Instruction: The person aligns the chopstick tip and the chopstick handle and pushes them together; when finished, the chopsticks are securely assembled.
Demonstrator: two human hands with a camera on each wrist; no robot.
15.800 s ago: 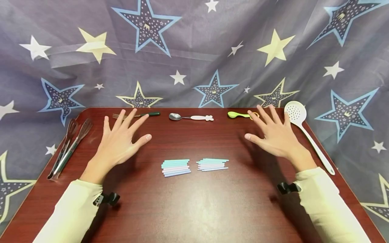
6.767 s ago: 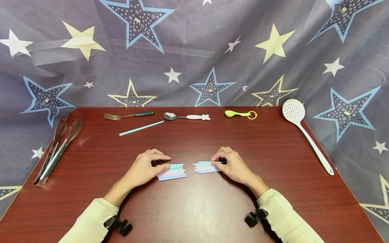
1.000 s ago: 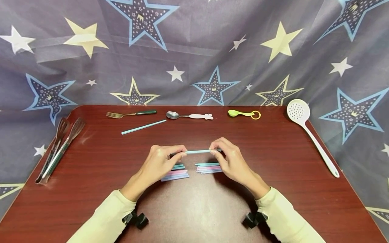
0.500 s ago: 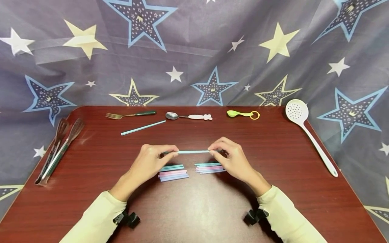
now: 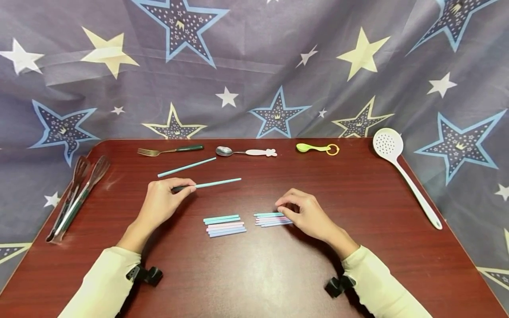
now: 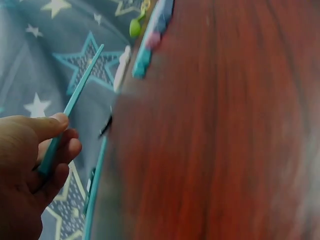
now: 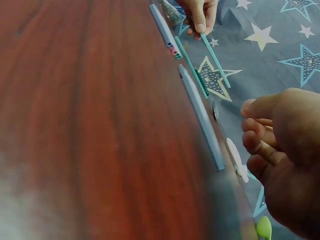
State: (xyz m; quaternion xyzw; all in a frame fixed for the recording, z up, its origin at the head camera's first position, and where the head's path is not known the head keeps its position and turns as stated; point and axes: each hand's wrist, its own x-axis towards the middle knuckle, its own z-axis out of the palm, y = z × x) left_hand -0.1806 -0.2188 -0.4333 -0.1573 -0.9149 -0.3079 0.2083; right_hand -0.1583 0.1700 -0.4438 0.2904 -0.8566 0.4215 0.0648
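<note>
"What are the fingers doing?"

"Those of the left hand (image 5: 161, 202), left of centre in the frame, are pinching a long, thin, straight, pale-teal rod (image 5: 218, 182) near its left end; the rest is pointing right. Those of the right hand (image 5: 309, 215) are curling loosely and gripping nothing, close over a row of short teal, pink and lavender rods (image 5: 268, 220) right of centre."

"Touching that row?"

"I can't tell."

"And further out?"

"Another row of short pastel rods (image 5: 226, 229) is lying near the centre, and a loose long pale-blue rod (image 5: 187, 167) upper left. A gold-tined fork with a green handle (image 5: 171, 150) is resting behind it, along the upper edge of the dark red wooden bench (image 5: 254, 269)."

"What could be going wrong?"

"The pinch is leaving the far tip unsupported, so slackening could make it dip or swivel. A low right thumb could be rolling those short rods out of line."
</note>
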